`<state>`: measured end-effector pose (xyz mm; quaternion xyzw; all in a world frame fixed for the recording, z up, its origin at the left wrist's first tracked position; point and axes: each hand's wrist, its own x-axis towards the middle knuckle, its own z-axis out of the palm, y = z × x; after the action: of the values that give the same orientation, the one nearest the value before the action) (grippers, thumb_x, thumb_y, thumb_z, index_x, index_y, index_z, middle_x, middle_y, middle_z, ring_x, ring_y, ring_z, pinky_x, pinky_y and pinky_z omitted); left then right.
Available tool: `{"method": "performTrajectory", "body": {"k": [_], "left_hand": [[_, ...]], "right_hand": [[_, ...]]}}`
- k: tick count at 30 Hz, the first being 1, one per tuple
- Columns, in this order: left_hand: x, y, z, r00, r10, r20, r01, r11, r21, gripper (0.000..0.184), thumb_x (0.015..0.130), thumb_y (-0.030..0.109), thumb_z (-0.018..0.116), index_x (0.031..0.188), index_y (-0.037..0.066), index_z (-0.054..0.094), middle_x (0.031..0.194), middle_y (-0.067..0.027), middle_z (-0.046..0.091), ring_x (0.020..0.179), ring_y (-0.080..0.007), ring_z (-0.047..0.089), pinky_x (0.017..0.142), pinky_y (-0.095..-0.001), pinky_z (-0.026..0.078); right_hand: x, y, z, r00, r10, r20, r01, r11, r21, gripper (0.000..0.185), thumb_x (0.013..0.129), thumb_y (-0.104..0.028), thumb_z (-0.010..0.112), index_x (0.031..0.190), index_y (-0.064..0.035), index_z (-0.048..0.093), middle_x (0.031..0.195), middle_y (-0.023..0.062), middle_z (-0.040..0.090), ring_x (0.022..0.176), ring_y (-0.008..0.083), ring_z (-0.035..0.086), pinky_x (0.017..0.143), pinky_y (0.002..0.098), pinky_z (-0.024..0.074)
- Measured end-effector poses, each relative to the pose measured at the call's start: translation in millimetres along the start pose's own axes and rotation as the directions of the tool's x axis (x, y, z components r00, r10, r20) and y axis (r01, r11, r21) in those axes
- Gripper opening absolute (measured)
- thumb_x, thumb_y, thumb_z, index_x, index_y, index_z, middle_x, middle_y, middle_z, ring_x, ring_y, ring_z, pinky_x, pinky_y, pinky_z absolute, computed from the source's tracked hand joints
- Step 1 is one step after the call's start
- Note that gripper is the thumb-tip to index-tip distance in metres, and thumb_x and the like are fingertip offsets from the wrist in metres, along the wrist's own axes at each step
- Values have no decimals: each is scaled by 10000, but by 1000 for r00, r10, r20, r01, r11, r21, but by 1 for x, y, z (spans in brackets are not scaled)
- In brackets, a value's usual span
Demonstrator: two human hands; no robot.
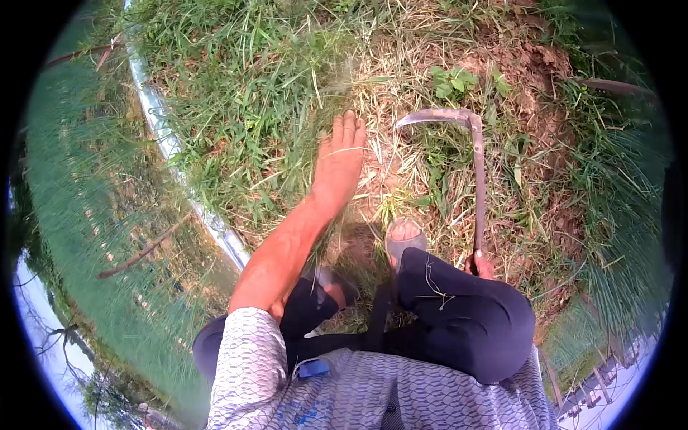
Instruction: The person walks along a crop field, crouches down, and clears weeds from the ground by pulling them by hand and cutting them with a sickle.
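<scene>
Right grip clenched on slender sickle, curved metal blade, left grip released, fingers outstretched, wispy grass

Ahead of left fingers: low grass, passable from above.
Left side: room over grass as far as the long silvery strip.
Right side: narrow gap of dry straw, then the sickle blade, tip towards the fingers; its handle bars the way farther right.
Near side: right knee and sandalled foot obstruct.
</scene>
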<state>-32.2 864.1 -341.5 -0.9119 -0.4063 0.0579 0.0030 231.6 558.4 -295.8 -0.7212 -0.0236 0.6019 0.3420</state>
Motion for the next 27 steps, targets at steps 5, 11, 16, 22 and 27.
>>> {"method": "performTrajectory", "body": {"k": [5, 11, 16, 22, 27], "left_hand": [[11, -20, 9, 961, -162, 222, 184, 979, -83, 336, 824, 211, 602, 1088, 18, 521, 992, -156, 596, 907, -290, 598, 701, -434, 482], [-7, -19, 13, 995, -103, -14, 93, 943, -319, 271, 871, 285, 575, 788, 27, 577, 594, -192, 575, 579, -354, 614, 520, -433, 485], [-67, 19, -32, 849, -34, 527, 242, 912, -331, 214, 845, 217, 542, 761, 29, 600, 686, -176, 630, 642, -342, 647, 556, -439, 506], [-66, 57, -57, 882, 114, 457, 75, 924, -374, 180, 771, 141, 569, 925, 54, 600, 988, -161, 634, 872, -311, 639, 648, -456, 510], [-79, 49, -18, 969, -243, 51, 241, 970, 39, 612, 712, 184, 690, 1229, 1, 418, 1157, -196, 514, 1027, -326, 551, 691, -381, 522]], "right_hand": [[33, -5, 30, 991, -97, 91, 98, 995, -1, 426, 932, -455, 497, 701, -98, 493, 510, -17, 437, 390, 80, 348, 379, 246, 240], [41, -39, 64, 975, 173, 142, -158, 981, -115, 386, 933, -434, 498, 700, -126, 492, 560, -34, 437, 402, 73, 341, 383, 241, 243], [27, 78, -22, 992, -11, 123, 39, 974, -224, 362, 937, -415, 513, 721, -127, 478, 571, -67, 379, 463, 43, 300, 417, 241, 218], [20, 52, -7, 993, -8, 119, 23, 992, -123, 364, 934, -423, 518, 732, -122, 490, 575, -71, 373, 479, 44, 304, 427, 243, 221], [45, 4, 25, 979, -21, 204, 60, 980, -187, 366, 930, -432, 523, 741, -119, 500, 576, -75, 365, 490, 43, 305, 434, 242, 223]]}}
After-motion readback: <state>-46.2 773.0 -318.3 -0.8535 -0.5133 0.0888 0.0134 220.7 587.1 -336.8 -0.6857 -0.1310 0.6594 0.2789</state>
